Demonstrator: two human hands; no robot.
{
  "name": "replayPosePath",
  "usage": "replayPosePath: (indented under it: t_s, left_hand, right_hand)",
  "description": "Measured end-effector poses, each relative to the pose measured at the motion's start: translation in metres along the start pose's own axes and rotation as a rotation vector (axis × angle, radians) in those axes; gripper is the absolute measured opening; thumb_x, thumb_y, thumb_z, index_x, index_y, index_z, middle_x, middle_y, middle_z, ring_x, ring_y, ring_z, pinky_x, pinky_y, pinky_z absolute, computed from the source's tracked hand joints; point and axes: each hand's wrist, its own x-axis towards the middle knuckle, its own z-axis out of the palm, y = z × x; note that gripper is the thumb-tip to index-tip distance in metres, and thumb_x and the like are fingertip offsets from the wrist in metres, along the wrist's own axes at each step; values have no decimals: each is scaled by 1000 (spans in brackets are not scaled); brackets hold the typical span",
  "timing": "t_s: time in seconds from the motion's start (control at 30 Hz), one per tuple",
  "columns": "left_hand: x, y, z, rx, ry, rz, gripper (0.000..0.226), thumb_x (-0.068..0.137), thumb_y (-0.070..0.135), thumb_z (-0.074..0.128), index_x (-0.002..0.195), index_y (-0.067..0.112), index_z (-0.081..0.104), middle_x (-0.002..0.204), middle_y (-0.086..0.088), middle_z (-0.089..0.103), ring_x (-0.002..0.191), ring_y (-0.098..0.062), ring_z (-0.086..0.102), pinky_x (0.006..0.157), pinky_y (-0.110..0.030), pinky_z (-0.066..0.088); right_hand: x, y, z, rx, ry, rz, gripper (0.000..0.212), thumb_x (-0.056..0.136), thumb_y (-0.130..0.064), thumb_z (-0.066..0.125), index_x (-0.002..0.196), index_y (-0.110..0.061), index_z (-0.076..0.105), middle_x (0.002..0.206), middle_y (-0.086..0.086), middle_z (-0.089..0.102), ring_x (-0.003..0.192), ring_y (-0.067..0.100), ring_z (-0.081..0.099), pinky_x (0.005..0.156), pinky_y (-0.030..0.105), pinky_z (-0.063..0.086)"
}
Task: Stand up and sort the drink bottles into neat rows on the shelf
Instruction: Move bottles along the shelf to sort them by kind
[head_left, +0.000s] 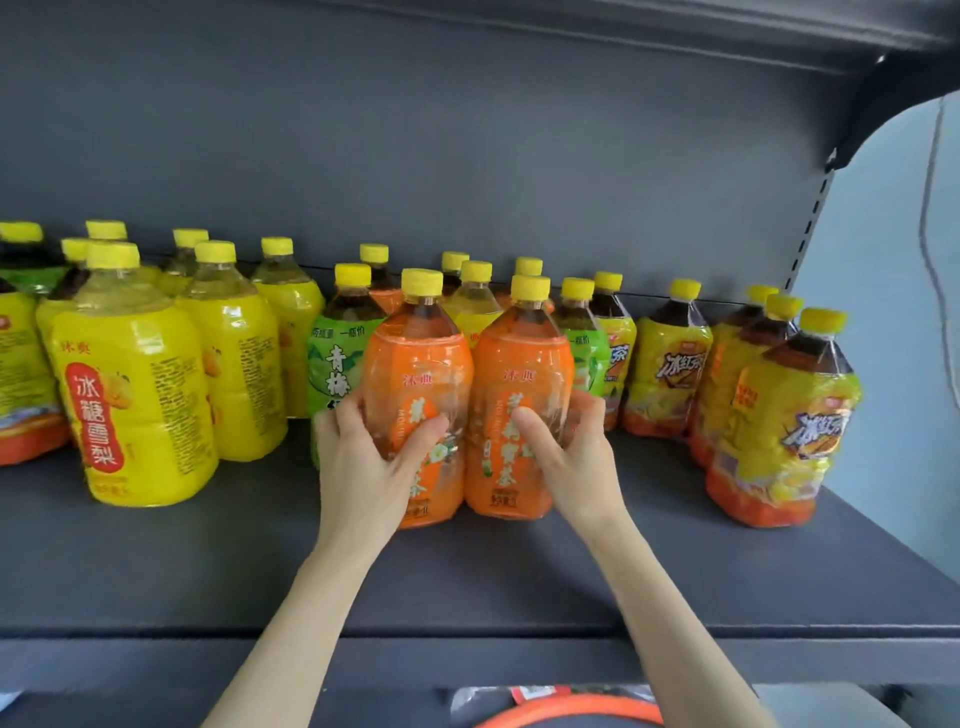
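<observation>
Upright, two bottles touch on the shelf (467, 587).
Left hand (363, 457) grips the left orange bottle (415, 364), right hand (576, 447) the right orange bottle (522, 353), fingers curled; yellow bottle (135, 395) reads 冰糖雪梨.

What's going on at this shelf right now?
A person is sorting drink bottles on a dark shelf. The left hand grips the left orange bottle and the right hand grips the right orange bottle. Both stand upright, side by side, near the middle. Yellow-label bottles are grouped at the left, iced-tea bottles at the right, and green-label bottles stand mixed in behind the orange pair.
</observation>
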Motion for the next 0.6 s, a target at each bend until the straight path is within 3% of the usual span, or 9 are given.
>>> replayPosePath:
  t_s: [0.13, 0.3, 0.4, 0.5, 0.6]
  left_hand:
    - [3, 1, 4, 24, 51, 31, 91, 63, 64, 61, 136, 15, 36, 131, -10, 43, 122, -24, 44, 92, -36, 42]
    - [7, -5, 1, 67, 44, 33, 93, 63, 68, 60, 135, 14, 35, 135, -5, 29, 129, -23, 35, 99, -41, 44]
    - [22, -9, -9, -10, 94, -2, 98, 70, 77, 53, 140, 13, 30, 142, -5, 24, 133, -22, 29, 104, -37, 35]
    - [46, -13, -14, -116, 121, -71, 97, 72, 74, 42, 147, 15, 21, 150, -8, 23, 138, -20, 25, 103, -28, 23]
    - [64, -16, -10, -218, 69, -150, 102, 68, 74, 37, 151, 20, 11, 156, -2, 21, 142, -20, 22, 110, -35, 23]
  right_hand:
    - [5, -1, -1, -102, 15, -22, 70, 65, -74, 55, 120, -32, 46, 124, -3, 50, 114, 16, 54, 96, 41, 50]
    - [7, 1, -3, -142, 55, -27, 79, 71, -71, 59, 129, -18, 50, 135, 1, 29, 132, 19, 26, 107, 34, 33]
    - [16, -4, -8, -38, 113, 19, 94, 69, -74, 57, 143, -21, 34, 146, -3, 22, 140, 17, 19, 115, 39, 26]
    - [30, -7, -14, 81, 101, 79, 107, 68, -72, 53, 153, -23, 12, 156, -5, 15, 145, 16, 17, 119, 44, 21]
    - [40, -1, -15, 226, 65, 112, 105, 71, -75, 47, 154, -30, 2, 162, -5, 11, 148, 16, 15, 120, 49, 17]
